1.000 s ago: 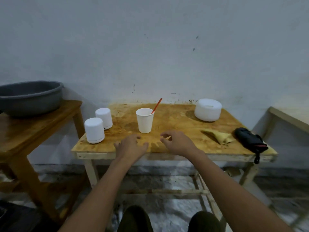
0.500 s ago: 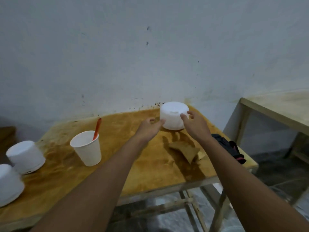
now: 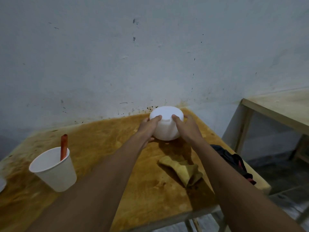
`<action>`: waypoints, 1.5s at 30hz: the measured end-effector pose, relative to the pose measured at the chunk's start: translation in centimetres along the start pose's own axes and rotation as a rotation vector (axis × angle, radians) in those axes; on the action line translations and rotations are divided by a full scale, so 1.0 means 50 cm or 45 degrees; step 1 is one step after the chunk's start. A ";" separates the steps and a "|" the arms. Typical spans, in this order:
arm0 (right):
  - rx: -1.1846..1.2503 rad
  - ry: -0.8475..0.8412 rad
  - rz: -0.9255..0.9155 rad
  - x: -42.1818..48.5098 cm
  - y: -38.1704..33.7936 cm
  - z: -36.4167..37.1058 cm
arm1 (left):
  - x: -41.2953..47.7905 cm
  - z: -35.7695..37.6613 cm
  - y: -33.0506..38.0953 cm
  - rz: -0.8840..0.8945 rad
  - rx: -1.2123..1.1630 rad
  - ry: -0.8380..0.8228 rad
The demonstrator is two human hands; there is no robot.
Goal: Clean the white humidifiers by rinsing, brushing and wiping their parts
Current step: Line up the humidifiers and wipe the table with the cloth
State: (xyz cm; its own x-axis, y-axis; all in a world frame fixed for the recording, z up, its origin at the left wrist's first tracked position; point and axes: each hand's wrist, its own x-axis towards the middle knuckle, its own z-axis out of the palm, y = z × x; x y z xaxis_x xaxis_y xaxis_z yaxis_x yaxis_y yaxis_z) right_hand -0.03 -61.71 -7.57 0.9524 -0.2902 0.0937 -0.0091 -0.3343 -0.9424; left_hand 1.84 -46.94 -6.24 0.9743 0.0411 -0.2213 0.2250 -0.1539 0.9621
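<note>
Head-worn view, forward and down, close over table [image 3: 103, 141] — wall [image 3: 117, 56] behind

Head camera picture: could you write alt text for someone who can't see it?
Two bare hands, left hand and right hand, grip a round white humidifier at the far edge of a stained wooden table. Nearer lie a folded yellow cloth and a paper cup holding a red-handled tool.

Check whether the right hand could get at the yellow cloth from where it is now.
Probably yes, once it lets go: the right hand is closed on the white humidifier, and the yellow cloth lies uncovered on the table just beneath that forearm, with nothing between them.
</note>
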 end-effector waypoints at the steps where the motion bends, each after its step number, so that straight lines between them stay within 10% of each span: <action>1: 0.005 0.014 -0.004 -0.007 -0.002 0.001 | -0.002 0.001 -0.001 0.004 -0.016 0.005; 21: 0.204 -0.034 -0.186 -0.250 -0.320 0.022 | -0.277 -0.241 0.169 0.206 -0.099 0.160; 45: 0.162 -0.474 -0.082 -0.342 -0.504 0.666 | -0.268 -0.854 0.060 -0.056 0.100 0.582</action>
State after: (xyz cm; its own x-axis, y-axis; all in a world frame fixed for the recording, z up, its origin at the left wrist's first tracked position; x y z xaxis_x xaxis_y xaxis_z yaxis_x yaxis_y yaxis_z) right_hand -5.93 -18.47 3.87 0.9954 0.0801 0.0530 0.0695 -0.2208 -0.9728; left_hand -10.75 -5.81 6.41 0.8657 0.4771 -0.1517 0.2827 -0.2159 0.9346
